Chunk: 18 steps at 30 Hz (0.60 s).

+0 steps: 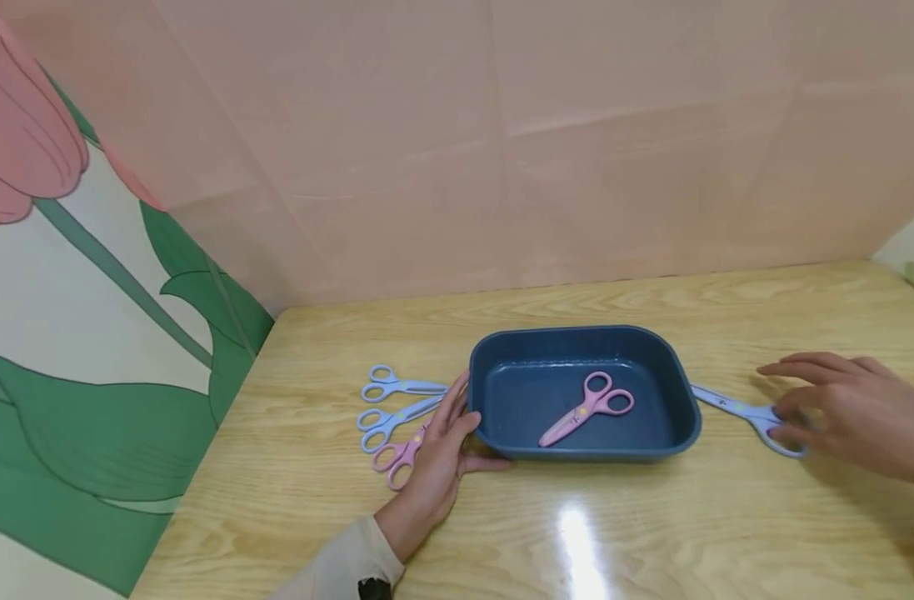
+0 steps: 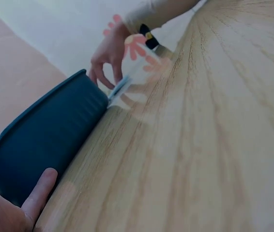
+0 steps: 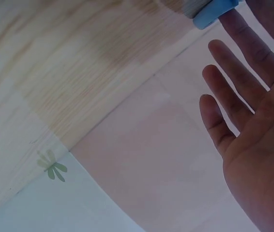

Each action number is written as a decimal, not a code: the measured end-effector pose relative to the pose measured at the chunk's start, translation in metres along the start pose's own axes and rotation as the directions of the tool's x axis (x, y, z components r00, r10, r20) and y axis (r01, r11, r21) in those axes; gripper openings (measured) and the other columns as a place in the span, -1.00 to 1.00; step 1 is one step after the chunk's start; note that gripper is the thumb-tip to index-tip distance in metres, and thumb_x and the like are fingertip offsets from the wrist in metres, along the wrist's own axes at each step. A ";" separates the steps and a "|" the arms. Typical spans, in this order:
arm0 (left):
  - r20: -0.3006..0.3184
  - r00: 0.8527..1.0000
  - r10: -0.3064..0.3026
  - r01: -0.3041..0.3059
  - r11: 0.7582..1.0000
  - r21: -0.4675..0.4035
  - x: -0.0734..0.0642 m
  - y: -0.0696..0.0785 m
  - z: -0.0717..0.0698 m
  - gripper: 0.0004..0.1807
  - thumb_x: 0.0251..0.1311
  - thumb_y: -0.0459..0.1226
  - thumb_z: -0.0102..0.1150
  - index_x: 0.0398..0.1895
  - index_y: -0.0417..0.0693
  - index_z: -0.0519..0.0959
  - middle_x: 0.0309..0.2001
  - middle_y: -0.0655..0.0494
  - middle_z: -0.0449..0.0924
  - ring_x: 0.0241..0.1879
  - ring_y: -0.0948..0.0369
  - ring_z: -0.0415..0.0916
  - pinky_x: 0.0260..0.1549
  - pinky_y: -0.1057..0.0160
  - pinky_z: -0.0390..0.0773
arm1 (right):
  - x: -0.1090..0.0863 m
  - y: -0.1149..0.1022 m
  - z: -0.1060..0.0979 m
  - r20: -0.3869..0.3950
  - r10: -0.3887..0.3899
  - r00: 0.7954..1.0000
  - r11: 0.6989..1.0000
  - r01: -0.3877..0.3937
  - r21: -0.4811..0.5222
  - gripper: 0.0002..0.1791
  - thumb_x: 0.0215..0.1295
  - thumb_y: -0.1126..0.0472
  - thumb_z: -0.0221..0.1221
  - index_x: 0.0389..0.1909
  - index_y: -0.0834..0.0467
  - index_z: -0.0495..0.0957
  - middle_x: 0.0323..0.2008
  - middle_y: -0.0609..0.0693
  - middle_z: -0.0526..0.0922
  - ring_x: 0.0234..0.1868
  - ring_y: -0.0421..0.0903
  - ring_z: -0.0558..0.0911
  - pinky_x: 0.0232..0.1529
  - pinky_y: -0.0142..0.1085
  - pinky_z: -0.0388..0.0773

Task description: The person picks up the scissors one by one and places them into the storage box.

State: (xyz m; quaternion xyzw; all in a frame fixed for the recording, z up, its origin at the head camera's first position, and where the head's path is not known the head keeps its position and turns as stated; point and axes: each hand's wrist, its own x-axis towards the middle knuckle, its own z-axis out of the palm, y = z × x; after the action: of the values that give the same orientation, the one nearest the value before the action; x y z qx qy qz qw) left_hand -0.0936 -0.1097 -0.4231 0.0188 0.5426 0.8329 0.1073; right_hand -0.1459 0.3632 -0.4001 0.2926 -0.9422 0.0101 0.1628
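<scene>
A dark blue rectangular basin point(image 1: 576, 454) stands on the table, with pink scissors point(image 1: 587, 408) lying inside. My left hand point(image 1: 443, 454) rests against the basin's left end, fingers straight, one along its front wall. Beside that hand lie two light blue scissors point(image 1: 387, 385) and another pair of pink scissors point(image 1: 397, 457), their blades partly hidden by hand and basin. To the right of the basin, my right hand point(image 1: 850, 408) pinches a handle loop of blue scissors point(image 1: 760, 412) between thumb and index finger; its other fingers are spread. The blade end of these scissors meets the basin's right side.
The wood-grain table point(image 1: 277, 517) ends at a pink covered wall point(image 1: 501, 167) behind. A panel with painted tulips and leaves point(image 1: 89, 333) borders the left side. Light reflects off the table in front of the basin.
</scene>
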 end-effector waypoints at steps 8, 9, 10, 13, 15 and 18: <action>0.007 1.000 0.006 -0.006 1.000 0.007 -0.002 0.000 -0.002 -0.33 0.46 -0.28 -0.05 0.57 0.25 0.07 0.60 0.08 -0.03 0.48 -0.13 0.15 -0.27 -0.14 0.75 | 0.004 0.001 -0.003 -0.004 -0.025 1.000 0.999 0.024 -0.023 -0.65 -0.46 0.07 0.59 -0.49 -0.12 0.73 0.03 0.12 0.67 0.05 0.16 0.53 -0.22 0.16 0.52; 0.007 1.000 0.005 -0.006 1.000 0.007 -0.002 0.000 -0.002 -0.33 0.46 -0.28 -0.05 0.57 0.24 0.07 0.60 0.08 -0.03 0.48 -0.12 0.14 -0.26 -0.14 0.75 | 0.003 0.001 -0.003 -0.004 -0.022 1.000 0.999 0.022 -0.024 -0.64 -0.46 0.08 0.59 -0.48 -0.11 0.73 0.03 0.12 0.68 0.04 0.17 0.54 -0.23 0.16 0.53; 0.009 1.000 0.005 -0.005 1.000 0.007 -0.002 -0.001 -0.002 -0.33 0.46 -0.28 -0.04 0.58 0.24 0.07 0.60 0.07 -0.04 0.48 -0.12 0.14 -0.26 -0.14 0.74 | 0.003 0.001 -0.002 -0.004 -0.022 1.000 1.000 0.022 -0.022 -0.63 -0.46 0.09 0.59 -0.46 -0.09 0.74 0.02 0.13 0.68 0.02 0.18 0.56 -0.24 0.17 0.54; 0.008 1.000 0.002 -0.002 1.000 0.004 -0.001 -0.001 -0.002 -0.33 0.46 -0.27 -0.04 0.57 0.26 0.07 0.60 0.09 -0.04 0.48 -0.11 0.15 -0.27 -0.14 0.75 | 0.002 0.001 -0.001 -0.010 -0.015 1.000 1.000 0.015 -0.022 -0.61 -0.47 0.10 0.58 -0.44 -0.06 0.75 0.00 0.13 0.69 -0.03 0.20 0.60 -0.25 0.17 0.55; 0.006 1.000 -0.001 0.001 1.000 0.000 -0.001 -0.001 -0.001 -0.33 0.46 -0.27 -0.04 0.57 0.29 0.08 0.60 0.11 -0.02 0.47 -0.10 0.17 -0.28 -0.13 0.75 | 0.002 0.001 0.000 -0.016 -0.012 1.000 1.000 0.011 -0.017 -0.60 -0.48 0.12 0.57 -0.42 -0.04 0.75 -0.01 0.14 0.69 -0.05 0.21 0.62 -0.26 0.17 0.55; 0.002 1.000 -0.001 0.001 1.000 -0.001 -0.001 -0.002 -0.001 -0.34 0.46 -0.26 -0.04 0.56 0.31 0.09 0.59 0.11 -0.01 0.45 -0.10 0.20 -0.29 -0.11 0.75 | 0.001 0.002 0.000 -0.007 0.006 1.000 1.000 -0.006 -0.021 -0.61 -0.45 0.14 0.56 -0.41 -0.02 0.75 -0.03 0.16 0.71 -0.08 0.22 0.65 -0.26 0.17 0.57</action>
State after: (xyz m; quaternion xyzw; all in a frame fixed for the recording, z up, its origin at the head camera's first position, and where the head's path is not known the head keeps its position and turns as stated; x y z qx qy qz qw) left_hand -0.0928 -0.1097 -0.4247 0.0193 0.5420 0.8332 0.1084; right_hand -0.1479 0.3647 -0.4001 0.2878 -0.9426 0.0016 0.1692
